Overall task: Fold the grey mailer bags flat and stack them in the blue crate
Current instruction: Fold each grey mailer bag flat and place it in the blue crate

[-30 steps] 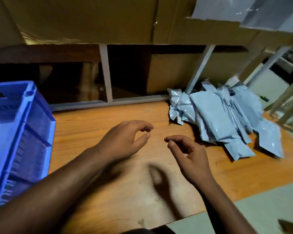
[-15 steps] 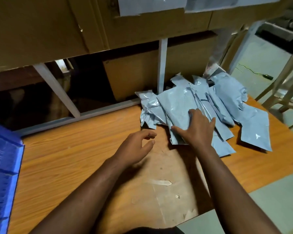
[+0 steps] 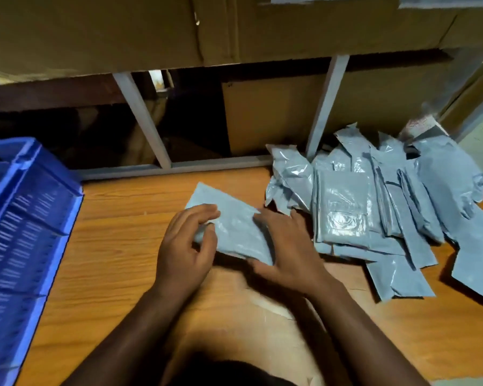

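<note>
A wooden bench (image 3: 117, 246) runs beneath cardboard boxes (image 3: 95, 29). At its middle, both hands hold one grey mailer bag (image 3: 234, 227): the left hand (image 3: 184, 249) pinches its left end, the right hand (image 3: 287, 252) clasps its right edge. A heap of mailer bags (image 3: 374, 207) lies just right. The blue crate (image 3: 20, 232) stands at the left edge.

One mailer bag (image 3: 234, 227) now off the pile (image 3: 379, 207) and out on the table (image 3: 117, 246) between both hands, right hand (image 3: 287, 252) (half a second ago flat on the pile) holding its right end, left hand (image 3: 186, 246) now pinching its left edge.
</note>
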A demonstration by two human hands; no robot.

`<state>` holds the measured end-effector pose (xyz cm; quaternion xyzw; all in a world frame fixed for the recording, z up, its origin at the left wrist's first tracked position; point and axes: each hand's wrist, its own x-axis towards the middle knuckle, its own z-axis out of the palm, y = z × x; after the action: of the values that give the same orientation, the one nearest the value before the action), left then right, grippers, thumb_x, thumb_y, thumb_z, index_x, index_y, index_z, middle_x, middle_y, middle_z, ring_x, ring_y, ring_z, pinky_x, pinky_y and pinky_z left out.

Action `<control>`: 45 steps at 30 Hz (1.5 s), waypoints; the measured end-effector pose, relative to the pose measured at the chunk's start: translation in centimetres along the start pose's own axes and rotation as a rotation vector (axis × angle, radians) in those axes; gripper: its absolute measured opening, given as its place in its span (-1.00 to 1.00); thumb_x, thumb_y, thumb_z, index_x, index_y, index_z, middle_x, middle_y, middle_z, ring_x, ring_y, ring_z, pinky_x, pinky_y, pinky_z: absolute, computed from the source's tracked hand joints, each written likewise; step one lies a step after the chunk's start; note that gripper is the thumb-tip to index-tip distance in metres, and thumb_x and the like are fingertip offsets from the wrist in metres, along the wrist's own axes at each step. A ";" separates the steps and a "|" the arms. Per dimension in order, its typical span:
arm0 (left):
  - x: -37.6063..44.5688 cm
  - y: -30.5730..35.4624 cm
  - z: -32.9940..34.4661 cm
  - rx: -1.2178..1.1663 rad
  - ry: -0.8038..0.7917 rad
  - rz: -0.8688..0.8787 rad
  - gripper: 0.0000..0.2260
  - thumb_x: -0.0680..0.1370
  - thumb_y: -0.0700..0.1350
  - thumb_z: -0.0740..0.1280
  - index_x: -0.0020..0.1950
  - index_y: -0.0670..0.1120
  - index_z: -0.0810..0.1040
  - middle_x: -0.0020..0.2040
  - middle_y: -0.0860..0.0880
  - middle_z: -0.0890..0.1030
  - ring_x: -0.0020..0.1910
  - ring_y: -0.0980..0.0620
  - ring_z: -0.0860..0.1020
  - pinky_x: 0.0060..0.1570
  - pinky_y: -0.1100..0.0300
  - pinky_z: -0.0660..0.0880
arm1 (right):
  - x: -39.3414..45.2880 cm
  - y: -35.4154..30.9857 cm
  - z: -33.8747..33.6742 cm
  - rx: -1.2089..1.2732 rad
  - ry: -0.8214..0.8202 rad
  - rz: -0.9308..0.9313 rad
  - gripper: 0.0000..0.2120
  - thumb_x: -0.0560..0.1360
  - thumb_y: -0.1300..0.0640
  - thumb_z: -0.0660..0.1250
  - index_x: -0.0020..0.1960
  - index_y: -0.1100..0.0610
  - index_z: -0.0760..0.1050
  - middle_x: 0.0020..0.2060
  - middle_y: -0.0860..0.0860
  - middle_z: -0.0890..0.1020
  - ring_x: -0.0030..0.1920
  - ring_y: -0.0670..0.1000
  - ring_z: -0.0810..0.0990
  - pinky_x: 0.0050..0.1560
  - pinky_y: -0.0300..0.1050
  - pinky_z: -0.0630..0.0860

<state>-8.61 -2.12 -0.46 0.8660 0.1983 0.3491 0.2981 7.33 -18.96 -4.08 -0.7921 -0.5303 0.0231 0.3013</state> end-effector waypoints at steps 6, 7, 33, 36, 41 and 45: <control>-7.2 -7.1 1.2 0.232 -0.333 -0.303 -0.47 0.63 0.18 0.11 0.50 -0.06 0.44 0.58 0.04 0.34 0.59 0.05 0.22 0.53 -0.04 0.25 | 2.4 -0.1 7.6 0.023 -0.557 -0.170 -0.29 0.38 -0.07 0.37 0.50 0.03 0.32 0.60 -0.03 0.27 0.64 0.10 0.09 0.61 0.28 -0.15; -8.0 -7.8 1.7 0.274 -0.372 -0.315 -0.42 0.63 0.22 0.06 0.54 -0.08 0.39 0.61 0.02 0.28 0.62 0.03 0.16 0.57 -0.05 0.18 | 2.6 0.1 7.8 0.034 -0.576 -0.161 -0.31 0.39 -0.08 0.33 0.50 0.03 0.34 0.60 -0.03 0.27 0.64 0.09 0.10 0.62 0.25 -0.13; -8.7 -10.3 5.6 0.620 -0.341 -0.209 -0.49 0.70 -0.03 -0.02 0.62 -0.22 0.23 0.64 -0.18 0.19 0.63 -0.15 0.15 0.56 -0.13 0.17 | 1.9 -3.3 14.0 -0.284 -0.310 0.024 -0.44 0.69 -0.03 0.06 0.65 0.14 0.19 0.65 0.06 0.18 0.65 0.14 0.09 0.60 0.23 0.04; -8.8 -10.3 5.5 0.627 -0.344 -0.210 -0.49 0.70 -0.04 0.01 0.62 -0.22 0.22 0.64 -0.18 0.19 0.63 -0.14 0.14 0.56 -0.13 0.17 | 1.9 -3.3 14.0 -0.287 -0.308 0.028 -0.44 0.70 -0.03 0.04 0.65 0.13 0.17 0.65 0.06 0.17 0.66 0.13 0.07 0.61 0.22 0.02; -8.8 -10.2 5.4 0.616 -0.363 -0.222 -0.49 0.69 -0.04 0.03 0.62 -0.21 0.22 0.64 -0.16 0.18 0.64 -0.12 0.12 0.55 -0.14 0.19 | 1.8 -3.2 14.0 -0.283 -0.325 0.024 -0.44 0.70 -0.03 0.03 0.66 0.13 0.16 0.66 0.06 0.14 0.66 0.12 0.05 0.62 0.22 0.02; -9.2 -10.4 4.4 0.659 -0.407 -0.297 -0.40 0.67 0.16 0.05 0.63 -0.15 0.24 0.64 -0.10 0.19 0.63 -0.09 0.17 0.58 -0.16 0.11 | 1.0 -2.1 13.4 -0.277 -0.327 0.081 -0.39 0.70 -0.15 0.00 0.67 0.12 0.13 0.66 0.04 0.10 0.67 0.07 0.01 0.63 0.17 -0.01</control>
<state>-13.04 -1.13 -14.26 0.9285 0.3591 0.0418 0.0851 1.22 -11.45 -13.70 -0.8323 -0.5381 0.0901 0.0985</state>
